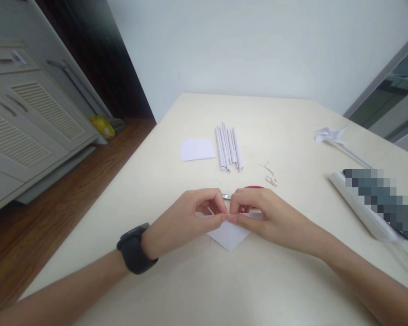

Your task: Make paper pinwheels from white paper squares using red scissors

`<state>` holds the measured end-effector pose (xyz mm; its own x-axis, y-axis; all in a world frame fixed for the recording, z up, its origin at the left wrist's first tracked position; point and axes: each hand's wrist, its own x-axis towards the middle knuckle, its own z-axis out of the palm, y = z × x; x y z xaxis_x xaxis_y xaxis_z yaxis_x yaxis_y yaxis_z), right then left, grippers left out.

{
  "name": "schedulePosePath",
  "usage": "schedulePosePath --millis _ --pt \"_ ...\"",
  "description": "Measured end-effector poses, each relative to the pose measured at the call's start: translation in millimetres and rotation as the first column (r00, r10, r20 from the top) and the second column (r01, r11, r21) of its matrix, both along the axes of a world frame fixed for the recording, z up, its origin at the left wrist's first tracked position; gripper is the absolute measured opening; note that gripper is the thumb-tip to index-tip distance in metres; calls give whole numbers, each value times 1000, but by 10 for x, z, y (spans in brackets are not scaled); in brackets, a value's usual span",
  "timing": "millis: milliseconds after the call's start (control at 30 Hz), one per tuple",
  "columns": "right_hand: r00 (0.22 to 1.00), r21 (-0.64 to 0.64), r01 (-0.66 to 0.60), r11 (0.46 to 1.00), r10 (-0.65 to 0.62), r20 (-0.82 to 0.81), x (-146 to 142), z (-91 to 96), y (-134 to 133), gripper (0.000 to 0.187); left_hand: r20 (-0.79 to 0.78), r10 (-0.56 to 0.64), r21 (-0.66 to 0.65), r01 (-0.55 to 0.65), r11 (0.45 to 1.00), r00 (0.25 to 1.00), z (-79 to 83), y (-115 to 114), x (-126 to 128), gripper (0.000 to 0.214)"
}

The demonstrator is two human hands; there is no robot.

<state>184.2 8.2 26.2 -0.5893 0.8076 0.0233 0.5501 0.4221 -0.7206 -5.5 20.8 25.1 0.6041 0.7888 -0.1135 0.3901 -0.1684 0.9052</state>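
Note:
My left hand (190,215) and my right hand (263,213) meet at the middle of the cream table (197,290), both pinching the upper edge of a folded white paper (229,235) whose point faces me. Thumbs and forefingers are pressed together on the fold. A black watch (135,248) sits on my left wrist. Behind my right hand, red-handled scissors (253,188) lie partly hidden, with a bit of metal blade showing between the hands.
Farther back lie a white paper square (197,149), a bundle of rolled white paper tubes (229,148) and several small pins or sticks (271,175). A white paper pinwheel (329,136) lies at the right, near a white device (370,203). Cabinets (23,117) stand left over wooden floor.

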Motion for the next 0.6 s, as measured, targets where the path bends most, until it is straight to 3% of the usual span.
schedulePosePath --millis 267,600 --pt "999 -45 31 998 -30 15 46 51 1 18 -44 5 25 -4 1000 999 58 38 -24 9" --pt "996 -200 79 977 -86 -23 172 107 65 20 -27 43 32 -42 999 999 102 100 -126 9"
